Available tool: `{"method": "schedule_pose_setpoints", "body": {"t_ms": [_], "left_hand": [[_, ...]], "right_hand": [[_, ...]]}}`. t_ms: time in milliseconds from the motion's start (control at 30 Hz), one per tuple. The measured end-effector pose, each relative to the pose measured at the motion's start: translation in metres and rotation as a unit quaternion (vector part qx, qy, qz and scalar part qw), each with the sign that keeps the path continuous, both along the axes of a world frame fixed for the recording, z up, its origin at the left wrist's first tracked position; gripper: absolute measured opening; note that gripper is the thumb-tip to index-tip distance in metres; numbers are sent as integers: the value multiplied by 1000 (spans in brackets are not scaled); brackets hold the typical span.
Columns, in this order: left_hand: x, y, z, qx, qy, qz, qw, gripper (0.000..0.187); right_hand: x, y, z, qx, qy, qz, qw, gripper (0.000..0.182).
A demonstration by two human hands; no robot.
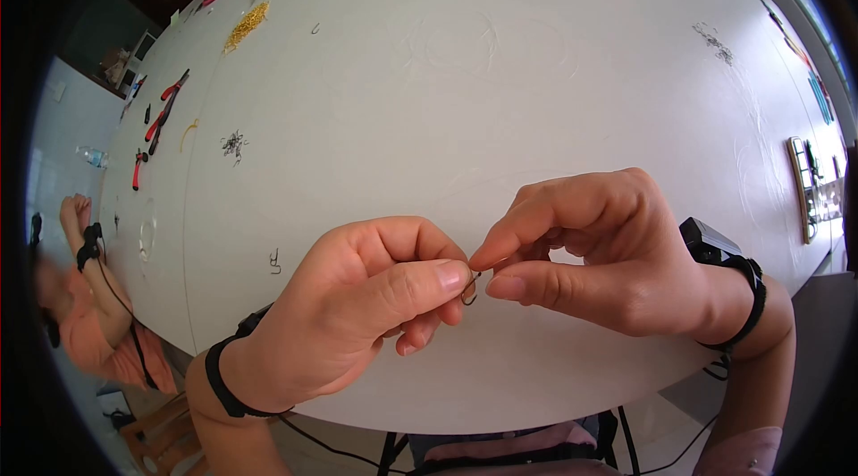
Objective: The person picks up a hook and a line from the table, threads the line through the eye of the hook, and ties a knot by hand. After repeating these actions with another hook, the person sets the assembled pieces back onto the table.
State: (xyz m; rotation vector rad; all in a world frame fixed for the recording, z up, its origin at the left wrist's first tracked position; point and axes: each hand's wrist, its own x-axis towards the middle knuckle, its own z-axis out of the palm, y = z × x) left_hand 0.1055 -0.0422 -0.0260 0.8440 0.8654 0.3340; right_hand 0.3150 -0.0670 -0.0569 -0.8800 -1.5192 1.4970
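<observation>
My left hand [357, 311] and my right hand [599, 252] meet above the near edge of a large white table [465, 101]. Between their fingertips is a small dark wire hook [470, 290]. The left thumb and forefinger pinch its left side; the right thumb and forefinger pinch its right side. Most of the hook is hidden by the fingers. Both wrists wear black straps, and a small black device [710, 244] sits on the right wrist.
Another small dark hook [274, 261] lies on the table left of my hands. Further left are red-handled pliers [165, 105], a pile of small dark parts [234, 145] and a heap of gold chain [246, 26]. A person in orange [80, 297] sits at the left edge.
</observation>
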Motion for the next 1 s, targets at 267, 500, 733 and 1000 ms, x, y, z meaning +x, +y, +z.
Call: {"method": "schedule_pose_setpoints", "body": {"t_ms": [267, 500, 733, 1000], "left_hand": [[8, -3, 1, -2, 33, 31, 999, 19], [7, -4, 1, 57, 44, 11, 997, 15], [0, 1, -1, -27, -60, 44, 997, 15], [-5, 3, -6, -51, -135, 39, 989, 18]], "right_hand": [[1, 1, 2, 14, -12, 7, 1000, 7], [0, 0, 2, 75, -56, -9, 996, 6], [6, 9, 12, -48, 45, -108, 992, 7], [21, 24, 7, -36, -27, -248, 968, 15]]}}
